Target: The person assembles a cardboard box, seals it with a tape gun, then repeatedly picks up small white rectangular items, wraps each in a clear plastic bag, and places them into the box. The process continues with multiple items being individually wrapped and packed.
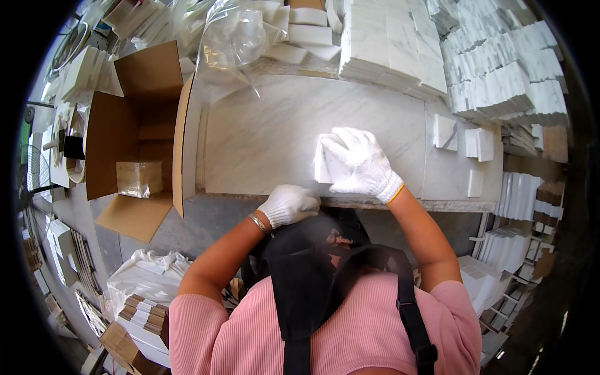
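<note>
Gloved in white knit, my right hand (362, 164) is closed over a small block of white marble tiles (322, 164) near the front of the marble-topped bench (269, 134). Its fingers reach across the top, hiding part of the tiles. At the bench's front edge is my left hand (290, 204), also gloved, its fingers curled inward; whatever they hold, if anything, is hidden. Several loose white tile pieces, among them a grey-veined one (445, 132) and a small stack (479, 144), lie at the bench's right end.
An open cardboard box (181, 140) with a wrapped package (139, 179) inside stands at left. Clear plastic film (234, 44) hangs over the bench's back left. Tall stacks of marble tiles (387, 44) line the back and right. Beside my left elbow sits a plastic-wrapped bundle (147, 278).
</note>
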Motion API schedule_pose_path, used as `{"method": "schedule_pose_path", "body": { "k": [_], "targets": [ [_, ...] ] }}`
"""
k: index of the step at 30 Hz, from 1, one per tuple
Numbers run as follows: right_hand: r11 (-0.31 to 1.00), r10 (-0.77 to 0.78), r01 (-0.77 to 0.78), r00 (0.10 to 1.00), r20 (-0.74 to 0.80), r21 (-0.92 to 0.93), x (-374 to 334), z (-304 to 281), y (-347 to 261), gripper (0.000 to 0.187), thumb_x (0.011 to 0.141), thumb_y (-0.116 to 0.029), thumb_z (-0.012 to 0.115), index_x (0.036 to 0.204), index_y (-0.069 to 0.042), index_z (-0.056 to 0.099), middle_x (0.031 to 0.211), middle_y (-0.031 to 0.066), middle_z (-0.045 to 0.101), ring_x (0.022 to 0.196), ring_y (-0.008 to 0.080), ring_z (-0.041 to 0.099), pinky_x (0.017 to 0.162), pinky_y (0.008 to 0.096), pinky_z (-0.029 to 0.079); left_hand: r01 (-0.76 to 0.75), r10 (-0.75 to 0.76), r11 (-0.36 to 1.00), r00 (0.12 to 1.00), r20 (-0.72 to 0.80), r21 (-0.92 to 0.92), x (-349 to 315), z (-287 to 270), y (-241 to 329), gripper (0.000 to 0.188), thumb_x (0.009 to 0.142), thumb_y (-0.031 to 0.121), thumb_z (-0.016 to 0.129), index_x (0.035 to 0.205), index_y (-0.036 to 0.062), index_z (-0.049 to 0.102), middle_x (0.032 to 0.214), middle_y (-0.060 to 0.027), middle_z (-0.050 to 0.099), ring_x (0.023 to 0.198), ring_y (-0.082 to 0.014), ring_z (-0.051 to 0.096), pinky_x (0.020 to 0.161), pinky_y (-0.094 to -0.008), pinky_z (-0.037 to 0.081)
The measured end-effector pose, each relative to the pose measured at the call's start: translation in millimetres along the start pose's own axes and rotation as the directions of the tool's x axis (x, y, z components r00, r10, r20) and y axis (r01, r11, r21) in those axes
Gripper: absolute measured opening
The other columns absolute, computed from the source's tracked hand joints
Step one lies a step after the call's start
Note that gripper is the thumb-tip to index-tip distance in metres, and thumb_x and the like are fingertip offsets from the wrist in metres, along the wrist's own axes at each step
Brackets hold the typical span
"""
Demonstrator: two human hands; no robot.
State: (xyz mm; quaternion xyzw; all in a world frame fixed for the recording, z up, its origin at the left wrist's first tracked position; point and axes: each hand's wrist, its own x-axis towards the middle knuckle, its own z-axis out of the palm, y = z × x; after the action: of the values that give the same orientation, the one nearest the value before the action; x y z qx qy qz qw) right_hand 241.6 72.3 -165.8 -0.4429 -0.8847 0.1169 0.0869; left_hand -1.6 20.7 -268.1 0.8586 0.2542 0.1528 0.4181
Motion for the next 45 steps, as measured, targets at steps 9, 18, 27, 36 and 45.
{"method": "schedule_pose_path", "body": {
  "k": [9,18,27,36,45],
  "targets": [
    [0.983,0.182,-0.182,0.983,-0.007,0.011,-17,-2,0,0.11,0.069,-0.059,0.085,0.158,-0.013,0.039,0.157,0.0224,0.041,0.148,0.0407,0.036,0.122,0.0505,0.03,0.163,-0.15,0.981,0.981,0.122,-0.102,3,-11,10,0.013,0.087,0.024,0.075,0.092,0.0126,0.076,0.102,-0.0015,0.075,0.092,-0.0243,0.071,0.08,-0.0367,0.057],
    [0.199,0.768,-0.746,0.521,0.372,0.635,-113,41,-8,0.1,0.09,-0.049,0.075,0.161,0.002,0.027,0.116,0.0199,0.067,0.107,0.0273,0.065,0.095,0.0377,0.051,0.049,-0.052,0.86,0.999,0.007,-0.508,6,-58,69,0.016,0.088,0.019,0.078,0.095,0.0054,0.075,0.103,-0.0098,0.076,0.099,-0.0255,0.073,0.088,-0.0363,0.057],
    [-0.41,0.812,-0.173,0.377,0.445,0.896,-120,19,-46,0.072,0.094,-0.013,0.069,0.157,0.002,0.038,0.093,0.0046,0.067,0.083,0.0118,0.063,0.077,0.0275,0.05,-0.057,-0.006,0.897,0.99,-0.141,-0.437,33,-94,85,0.015,0.086,0.017,0.08,0.095,0.0053,0.075,0.105,-0.0092,0.076,0.095,-0.0252,0.072,0.086,-0.0353,0.056],
    [0.851,0.513,-0.471,0.839,-0.179,0.231,-135,40,-57,0.104,0.063,-0.026,0.094,0.155,-0.019,0.047,0.167,0.0168,0.026,0.152,0.0408,0.028,0.12,0.0506,0.031,0.044,-0.133,0.822,0.984,-0.115,-0.568,31,-93,87,0.016,0.084,0.012,0.082,0.097,0.0046,0.076,0.105,-0.0108,0.076,0.098,-0.0253,0.072,0.088,-0.0361,0.056],
    [0.723,0.54,-0.29,0.803,-0.251,0.628,-121,6,-55,0.024,0.066,-0.005,0.089,0.083,-0.009,0.072,0.125,0.0127,0.07,0.13,0.0362,0.059,0.107,0.0437,0.048,0.02,-0.065,0.854,0.996,-0.068,-0.521,18,-92,84,0.015,0.086,0.015,0.081,0.095,0.005,0.075,0.102,-0.0096,0.076,0.098,-0.0264,0.073,0.086,-0.0362,0.058]
  ]
}}
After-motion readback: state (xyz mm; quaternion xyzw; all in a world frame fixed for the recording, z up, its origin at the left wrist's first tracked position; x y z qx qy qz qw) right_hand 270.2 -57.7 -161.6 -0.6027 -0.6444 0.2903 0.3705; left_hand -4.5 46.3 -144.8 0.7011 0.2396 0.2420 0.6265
